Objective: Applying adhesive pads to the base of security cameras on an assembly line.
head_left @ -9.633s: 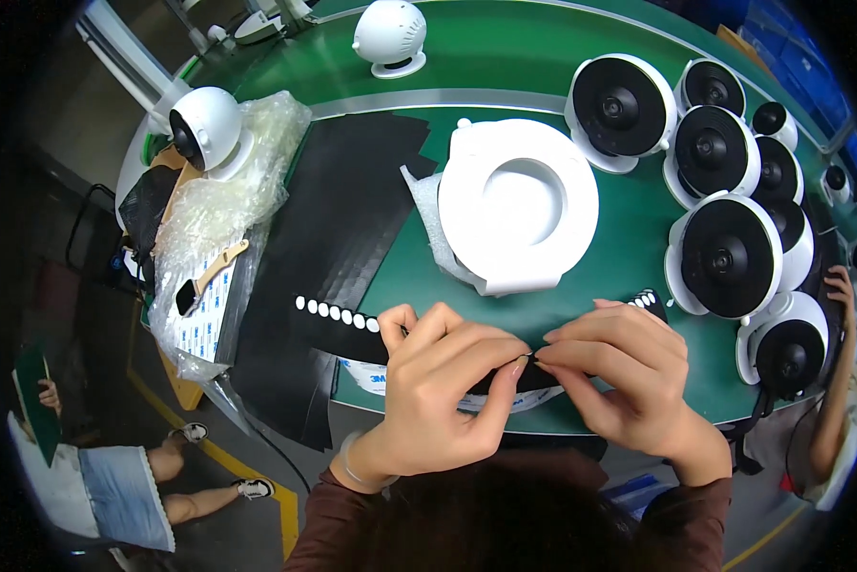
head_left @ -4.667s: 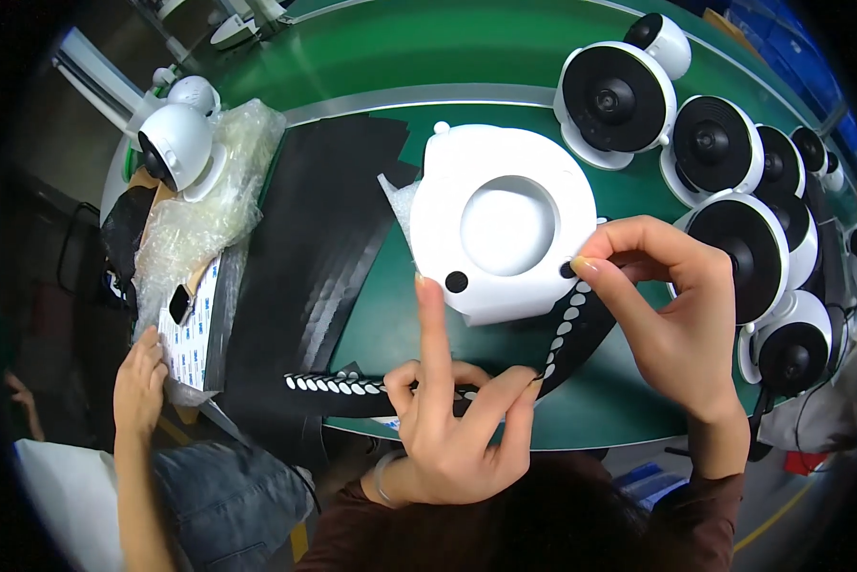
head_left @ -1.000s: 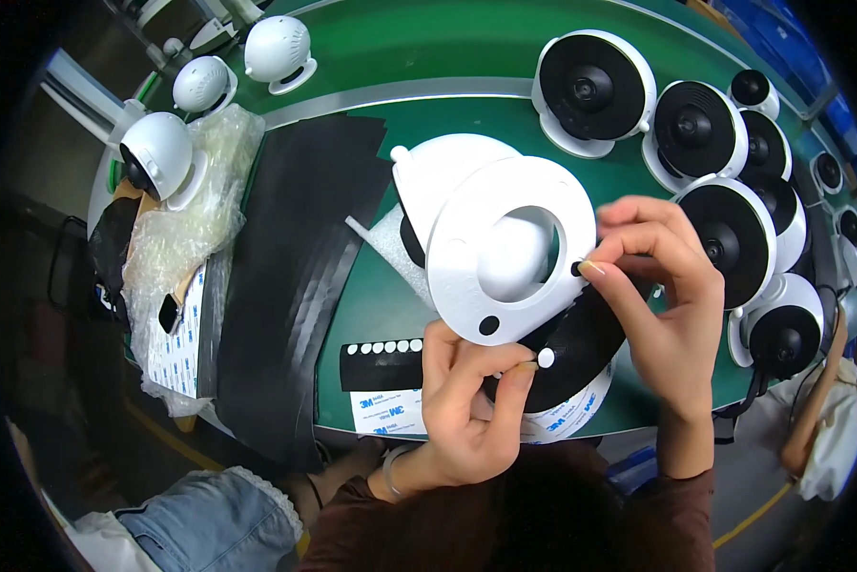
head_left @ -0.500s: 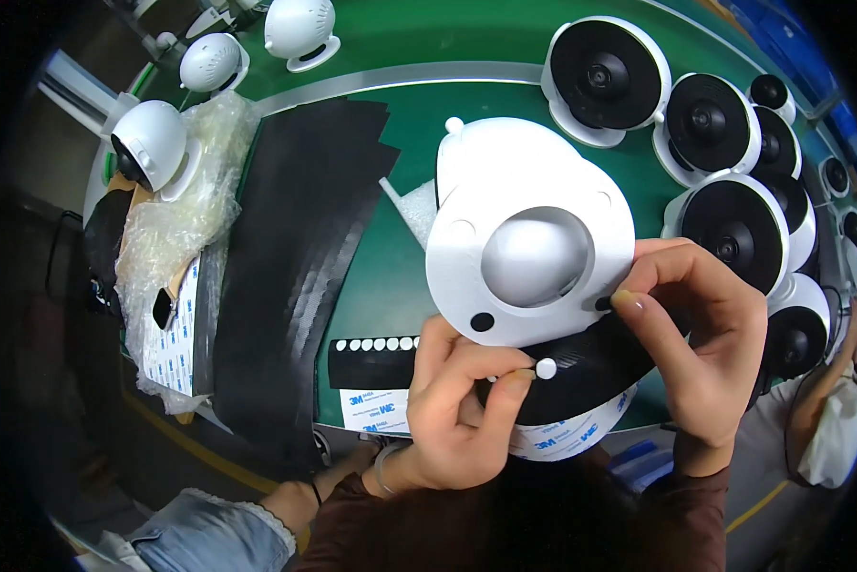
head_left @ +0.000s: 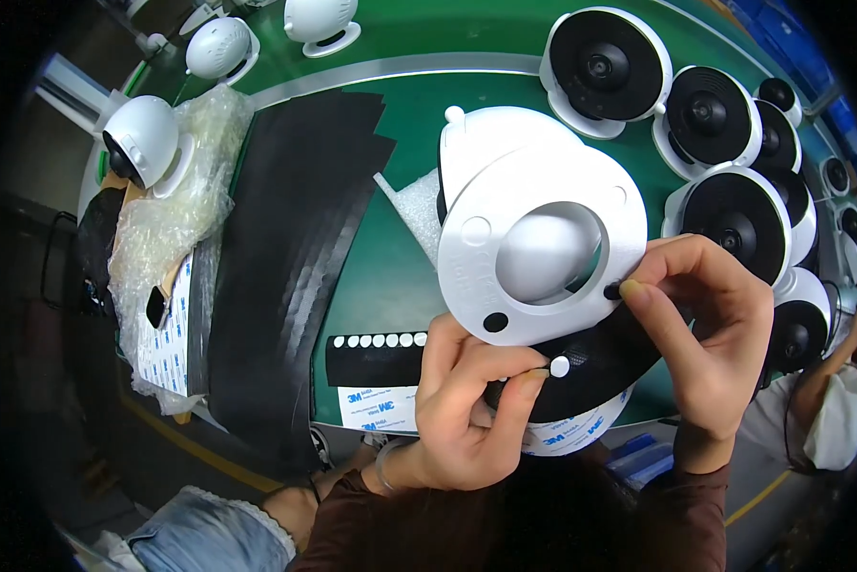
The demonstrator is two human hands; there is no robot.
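Note:
Before me a white camera-like device (head_left: 505,133) is tipped so the underside of its ring-shaped base (head_left: 462,262) faces me. One black round pad (head_left: 496,322) sits on the ring's lower left. My right hand (head_left: 710,329) is closed, its thumb and forefinger pinching another small black pad (head_left: 612,292) against the ring's lower right edge. Below the ring, my left hand (head_left: 471,405) pinches at a small white disc (head_left: 560,366), which sticks out beyond the fingertips. Beside that hand lies a black strip (head_left: 371,370) with a row of white dots.
More black-faced white devices (head_left: 710,119) crowd the right side. A long black sheet (head_left: 285,248) and bubble wrap (head_left: 175,229) lie to the left. White printed backing paper (head_left: 376,405) is at the near edge. Another person's arm (head_left: 819,400) shows at far right.
The ring base has shifted slightly right, along with my left hand and the white disc. More of the black pad shows at my right fingertips, against the ring.

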